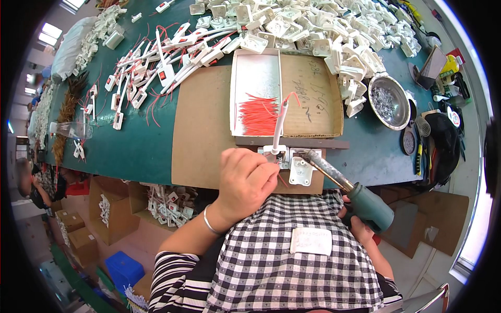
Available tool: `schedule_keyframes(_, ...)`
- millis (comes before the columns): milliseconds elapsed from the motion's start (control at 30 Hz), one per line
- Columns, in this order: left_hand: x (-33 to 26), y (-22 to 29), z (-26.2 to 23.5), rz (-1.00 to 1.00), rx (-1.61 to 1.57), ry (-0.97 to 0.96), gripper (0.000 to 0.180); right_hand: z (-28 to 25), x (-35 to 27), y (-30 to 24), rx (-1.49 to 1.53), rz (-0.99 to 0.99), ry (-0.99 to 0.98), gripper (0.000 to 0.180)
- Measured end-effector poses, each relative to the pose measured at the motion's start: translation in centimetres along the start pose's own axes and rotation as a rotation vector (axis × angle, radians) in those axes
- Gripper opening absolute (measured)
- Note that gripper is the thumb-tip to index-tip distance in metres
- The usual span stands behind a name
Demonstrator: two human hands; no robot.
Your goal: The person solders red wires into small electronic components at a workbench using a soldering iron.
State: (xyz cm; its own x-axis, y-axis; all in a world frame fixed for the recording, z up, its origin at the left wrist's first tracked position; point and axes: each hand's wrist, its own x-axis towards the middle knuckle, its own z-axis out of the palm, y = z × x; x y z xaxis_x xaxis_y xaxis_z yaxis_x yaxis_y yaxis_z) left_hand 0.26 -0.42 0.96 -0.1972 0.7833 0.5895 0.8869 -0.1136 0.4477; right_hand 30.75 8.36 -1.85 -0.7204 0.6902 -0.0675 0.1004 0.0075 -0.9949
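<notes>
Left hand (245, 180) fingers pinch one red wire (282, 180) at near table (141, 141) edge; right hand (360, 221) grips one soldering iron (344, 183); two white plastic housings (301, 169) beneath its tip.

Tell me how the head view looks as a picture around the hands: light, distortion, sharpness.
Head view: even, bright light with no harsh shadow on the left hand or the soldering iron held by the right hand; fisheye bends the green table edge and leaves black corners; the centre is sharp, the rim soft; windows at upper left and lower right blow out white; slight glare on the metal bowl.
</notes>
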Motion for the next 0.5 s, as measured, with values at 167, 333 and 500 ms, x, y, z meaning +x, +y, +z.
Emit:
schedule_keyframes(167, -1.1, -0.2, 1.1, -0.023, -0.017, -0.012, 0.026, 1.0, 0.6, -0.9, -0.168, 0.076, 0.129, 0.022)
schedule_keyframes(333, -1.2, -0.5, 1.3, -0.02, -0.034, 0.0, 0.025, 0.8, 1.3, -2.1, -0.344, 0.053, 0.007, 0.025)
schedule_keyframes(500, -1.3, -0.5, 1.4, -0.02, -0.038, 0.007, 0.024, 0.4, 0.4, -0.8, -0.485, -0.023, 0.042, 0.027)
